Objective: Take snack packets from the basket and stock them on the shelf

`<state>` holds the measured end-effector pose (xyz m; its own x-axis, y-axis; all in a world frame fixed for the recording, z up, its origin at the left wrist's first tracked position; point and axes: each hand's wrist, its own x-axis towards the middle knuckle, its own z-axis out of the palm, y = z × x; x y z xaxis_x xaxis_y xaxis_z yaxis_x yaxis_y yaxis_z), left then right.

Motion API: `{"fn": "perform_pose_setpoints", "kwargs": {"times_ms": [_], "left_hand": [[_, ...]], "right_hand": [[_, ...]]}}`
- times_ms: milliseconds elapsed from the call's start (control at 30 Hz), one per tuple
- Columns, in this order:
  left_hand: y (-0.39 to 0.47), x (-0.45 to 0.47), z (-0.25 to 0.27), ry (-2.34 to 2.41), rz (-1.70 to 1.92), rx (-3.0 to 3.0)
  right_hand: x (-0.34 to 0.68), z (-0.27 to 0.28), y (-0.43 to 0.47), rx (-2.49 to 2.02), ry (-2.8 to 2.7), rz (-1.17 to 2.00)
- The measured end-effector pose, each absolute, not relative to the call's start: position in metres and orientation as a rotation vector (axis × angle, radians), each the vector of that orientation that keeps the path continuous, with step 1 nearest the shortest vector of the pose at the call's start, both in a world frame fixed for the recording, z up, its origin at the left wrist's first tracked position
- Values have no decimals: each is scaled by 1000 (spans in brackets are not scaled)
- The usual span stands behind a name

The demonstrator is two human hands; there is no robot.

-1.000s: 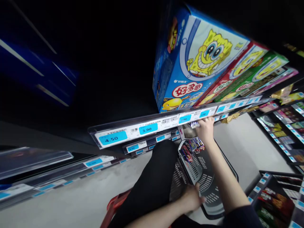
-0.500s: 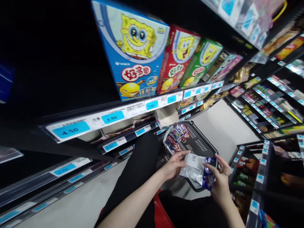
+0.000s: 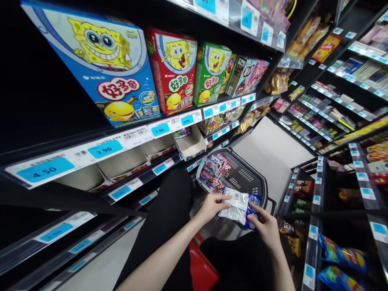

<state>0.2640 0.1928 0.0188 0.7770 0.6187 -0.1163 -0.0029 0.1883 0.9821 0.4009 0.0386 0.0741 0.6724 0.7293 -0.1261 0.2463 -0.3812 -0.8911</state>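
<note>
Between my hands is a silver and blue snack packet, its printed back label turned up. My left hand pinches its left end between thumb and fingers. On the blue right end, my right hand grips with thumb and fingertips. The packet is above the near part of a dark shopping basket, which stands on the floor. Several colourful snack packets lie at the basket's left side.
Shelves on the left carry a blue cartoon box, a red box and a green box above a price strip. Below is an open carton. Blue chip bags lie on the right shelf. A red stool shows beneath me.
My view has turned to the right, so shelves, basket and hands appear further left. Both hands still hold the packet.
</note>
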Motion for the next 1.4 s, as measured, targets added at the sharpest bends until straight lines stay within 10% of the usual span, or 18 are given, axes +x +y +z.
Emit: {"fn": "perform_pose_setpoints", "kwargs": {"times_ms": [667,1400], "left_hand": [[192,259,24,654,620,1702],[197,260,23,422,140,744]], "right_hand": [[399,56,49,-1996,-852,662],[409,63,29,-1399,-284,1007]]}}
